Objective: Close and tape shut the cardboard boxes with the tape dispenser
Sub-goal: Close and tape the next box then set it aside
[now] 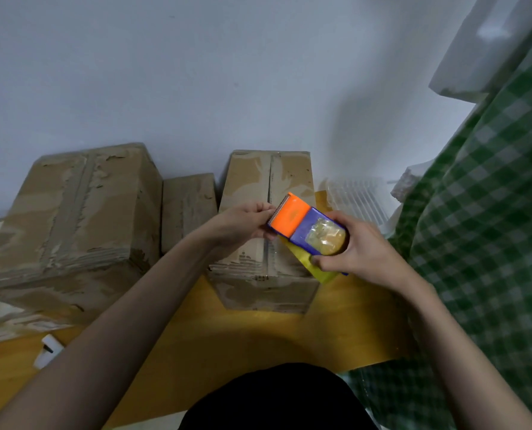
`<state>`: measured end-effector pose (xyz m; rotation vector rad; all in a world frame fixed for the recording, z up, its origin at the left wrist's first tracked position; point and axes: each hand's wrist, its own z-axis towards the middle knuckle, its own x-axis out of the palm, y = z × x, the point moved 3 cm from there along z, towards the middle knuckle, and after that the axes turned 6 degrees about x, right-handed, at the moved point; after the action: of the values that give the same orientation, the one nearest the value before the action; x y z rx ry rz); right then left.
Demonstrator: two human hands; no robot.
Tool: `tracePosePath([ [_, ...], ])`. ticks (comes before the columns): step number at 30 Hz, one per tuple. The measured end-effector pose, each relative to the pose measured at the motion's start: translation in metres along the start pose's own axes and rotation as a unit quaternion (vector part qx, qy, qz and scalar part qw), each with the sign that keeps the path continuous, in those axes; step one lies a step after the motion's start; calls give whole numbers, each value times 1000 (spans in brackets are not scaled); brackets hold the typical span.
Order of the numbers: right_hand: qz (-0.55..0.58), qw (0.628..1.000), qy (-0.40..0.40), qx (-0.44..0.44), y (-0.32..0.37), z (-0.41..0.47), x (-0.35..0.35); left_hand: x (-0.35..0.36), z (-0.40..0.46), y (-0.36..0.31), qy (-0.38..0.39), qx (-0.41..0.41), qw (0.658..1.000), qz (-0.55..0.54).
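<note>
Cardboard boxes line the wall on a yellow tabletop [227, 336]: far left, a large taped box [72, 212] with torn, peeling skin, cut off by the frame edge; next, a smaller box [188, 206] half hidden behind it; then the middle box [268, 243], flaps closed, seam running down its top. No print is readable on any of them. Over that seam, the left hand [246, 225] pinches at the toothed orange end of the tape dispenser [308, 231]; whether tape sits between those fingertips is too blurred to tell. On the right, the right hand [361, 246] curls around the dispenser's blue body and clear roll. Green checked cloth [482, 243] fills the right edge.
</note>
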<state>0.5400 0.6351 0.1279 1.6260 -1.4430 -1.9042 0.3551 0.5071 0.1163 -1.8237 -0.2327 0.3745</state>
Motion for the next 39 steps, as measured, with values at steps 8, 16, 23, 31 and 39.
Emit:
tracePosePath([
  [8, -255, 963, -62, -67, -23, 21, 15, 12, 16, 46, -43, 59, 997, 30],
  [16, -336, 929, -107, -114, -48, 5, 61, 6, 11, 92, -51, 56, 992, 97],
  [23, -438, 894, -72, -66, -62, 2, 77, 7, 13, 95, -46, 55, 988, 139],
  [31, -386, 918, -60, -75, -56, 11, 60, 4, 15, 80, -30, 61, 988, 139],
  [39, -138, 990, -4, -31, -33, 16, 9, -1, 29, 12, 5, 45, 998, 44],
])
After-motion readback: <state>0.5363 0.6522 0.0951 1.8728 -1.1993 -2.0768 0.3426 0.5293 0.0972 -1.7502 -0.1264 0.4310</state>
